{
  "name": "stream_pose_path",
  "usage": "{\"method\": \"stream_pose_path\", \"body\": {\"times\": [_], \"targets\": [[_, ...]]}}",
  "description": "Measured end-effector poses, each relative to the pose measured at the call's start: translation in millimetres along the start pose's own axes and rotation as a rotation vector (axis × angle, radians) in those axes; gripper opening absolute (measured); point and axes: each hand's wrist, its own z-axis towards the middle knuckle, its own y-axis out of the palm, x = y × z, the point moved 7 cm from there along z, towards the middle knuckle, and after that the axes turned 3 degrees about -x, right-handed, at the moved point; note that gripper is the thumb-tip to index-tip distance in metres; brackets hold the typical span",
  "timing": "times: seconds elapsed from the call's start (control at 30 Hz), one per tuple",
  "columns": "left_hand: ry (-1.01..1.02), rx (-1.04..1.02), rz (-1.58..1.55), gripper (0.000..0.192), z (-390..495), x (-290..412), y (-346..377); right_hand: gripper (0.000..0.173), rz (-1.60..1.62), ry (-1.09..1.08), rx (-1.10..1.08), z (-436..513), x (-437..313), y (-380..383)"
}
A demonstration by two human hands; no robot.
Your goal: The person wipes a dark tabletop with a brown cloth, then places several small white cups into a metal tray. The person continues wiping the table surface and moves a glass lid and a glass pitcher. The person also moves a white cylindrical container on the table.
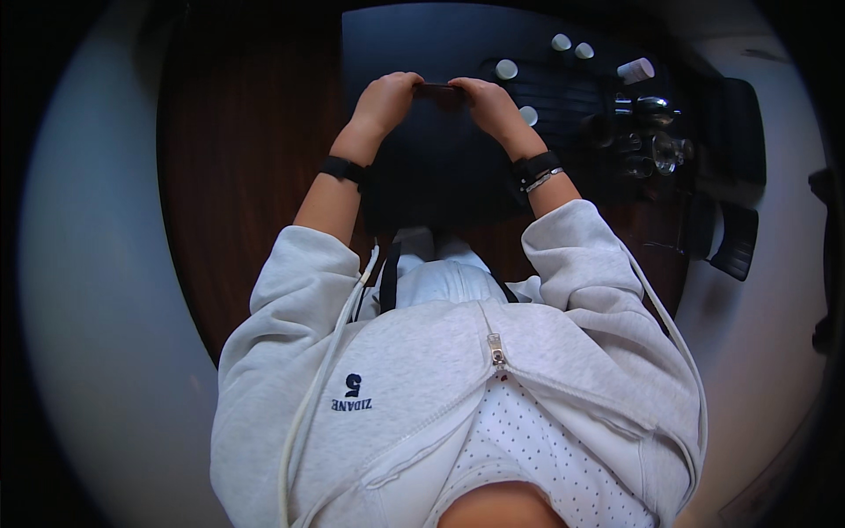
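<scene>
Over the dark table (436, 185), both arms reach forward and hold one thin, dark, phone-like object (439, 90) between them. My left hand (386, 99) grips its left end, with the fingertips at the upper edge. At the right end, my right hand (487, 99) has the same kind of hold. The object is seen almost edge-on, so its face and exact kind cannot be made out. A white cup (528, 116) stands just right of my right hand, partly behind the forearm. Another white cup (506, 69) is a little farther off.
A black slatted tray (561, 96) lies on the table's right part. Beyond it are two white cups (561, 42) and a pale pink cylindrical container (636, 70). Glassware (663, 153) and a shiny pot (653, 109) stand right. Black chairs (733, 132) flank that side.
</scene>
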Motion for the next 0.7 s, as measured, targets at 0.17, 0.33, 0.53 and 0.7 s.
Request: {"method": "stream_pose_path", "body": {"times": [0.17,0.33,0.53,0.7], "targets": [[-0.091,0.056,-0.105,0.018,-72.1,-52.2,55.0,0.034,0.032,-0.148,-0.039,-35.9,1.6,87.2],[-0.436,-0.345,0.185,0.029,-207.4,-94.3,171.6,0.039,-0.129,-0.011,-0.457,-134.7,5.0,223.9],[-0.453,0.076,-0.061,0.035,-223.6,-121.3,216.5,0.041,-0.026,0.028,-0.142,-145.7,9.5,266.7],[-0.348,0.15,-0.066,0.042,-196.3,-129.4,237.2,0.049,-0.135,-0.027,-0.146,-119.5,5.8,303.3]]}}
